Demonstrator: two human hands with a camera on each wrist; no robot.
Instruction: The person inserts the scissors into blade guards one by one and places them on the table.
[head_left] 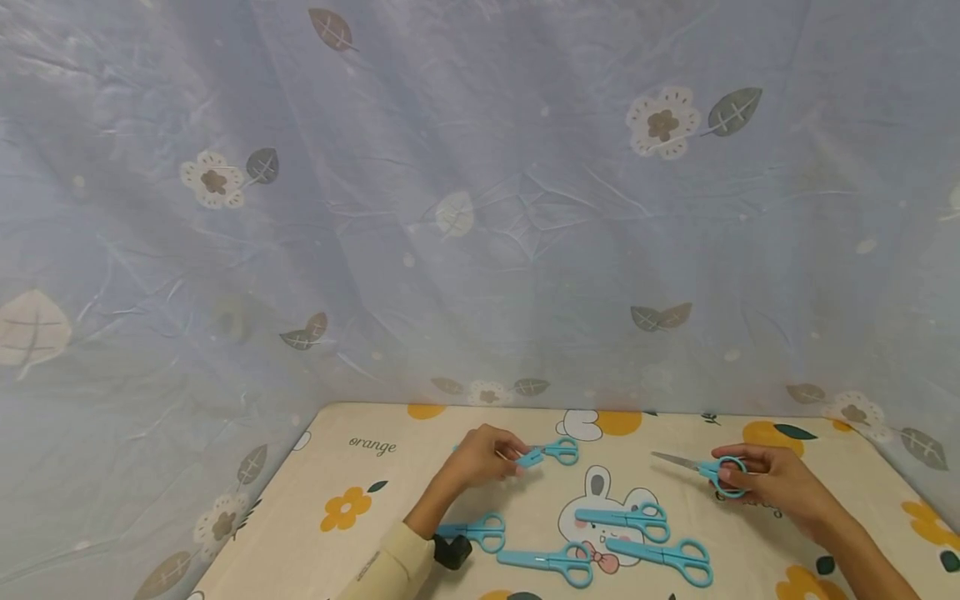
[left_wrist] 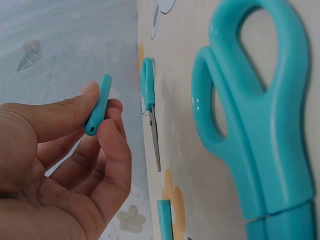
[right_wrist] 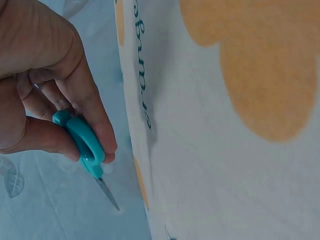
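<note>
Hands well apart from where I sit: left hand [head_left: 483,457] pinches a small blue blade cover [head_left: 531,458] between thumb and fingertips; right hand [head_left: 780,479] grips the handles of the bare-bladed scissors [head_left: 707,468], raised off the cloth [head_left: 277,517], tip toward the left side. Main risk I see: bringing the two together off-axis, so the tip misses the cover's mouth and meets fingertips. Can't tell which end of the cover faces the blades. Fingertip pinch could let the cover roll under push; a loose handle grip could let the blades spread and jam. The loose scissors [left_wrist: 152,111] lie bare-bladed just beyond the left hand, so a careless reach could catch the edge. Black wrist unit [head_left: 452,552] sits near the leftmost covered scissors [head_left: 474,530]; dropping that wrist might knock them.
</note>
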